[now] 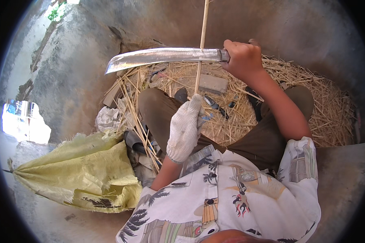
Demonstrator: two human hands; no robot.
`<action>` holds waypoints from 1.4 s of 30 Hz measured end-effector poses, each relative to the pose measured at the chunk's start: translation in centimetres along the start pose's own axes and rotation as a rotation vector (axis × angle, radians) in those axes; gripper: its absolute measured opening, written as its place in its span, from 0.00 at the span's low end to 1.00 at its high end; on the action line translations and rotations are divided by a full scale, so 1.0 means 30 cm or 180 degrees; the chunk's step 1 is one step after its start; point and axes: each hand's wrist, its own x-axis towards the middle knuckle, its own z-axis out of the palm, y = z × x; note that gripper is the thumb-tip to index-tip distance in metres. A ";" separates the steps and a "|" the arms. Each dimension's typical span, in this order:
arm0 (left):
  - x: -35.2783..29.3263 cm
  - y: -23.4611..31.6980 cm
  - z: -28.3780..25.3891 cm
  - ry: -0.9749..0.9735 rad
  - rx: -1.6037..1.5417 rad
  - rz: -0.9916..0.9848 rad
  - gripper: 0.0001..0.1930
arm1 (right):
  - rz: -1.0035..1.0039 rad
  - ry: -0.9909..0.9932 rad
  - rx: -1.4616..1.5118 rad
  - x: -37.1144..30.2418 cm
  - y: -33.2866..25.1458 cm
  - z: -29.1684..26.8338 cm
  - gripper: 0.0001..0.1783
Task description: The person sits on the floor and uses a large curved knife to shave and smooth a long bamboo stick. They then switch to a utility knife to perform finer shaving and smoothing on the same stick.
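across upright bamboo strip (201, 40), blade (162, 56) points left

gloved left hand (185, 128) fisted, raised; bare right hand (242, 59) clenched, arm extended

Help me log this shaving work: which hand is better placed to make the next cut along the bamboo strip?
Probably the right hand: it grips the long knife, whose blade already lies across the bamboo strip. The gloved left hand pinches the strip lower down, only steadying it.
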 end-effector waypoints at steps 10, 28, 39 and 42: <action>-0.006 -0.016 -0.033 -0.0133 0.0143 -0.0588 0.24 | -0.0154 -0.0126 -0.0481 0.023 0.001 0.007 0.10; 0.108 -0.182 -0.111 0.0108 0.2441 0.2465 0.15 | 0.0483 -0.0398 -0.0101 0.001 -0.012 0.056 0.09; 0.074 -0.168 -0.117 0.0215 0.2086 0.1122 0.08 | -0.0187 -0.0211 -0.0305 -0.009 -0.005 0.111 0.10; 0.064 -0.206 -0.118 -0.0118 0.3034 0.2622 0.30 | 0.0151 -0.0169 -0.0399 -0.001 0.094 0.123 0.11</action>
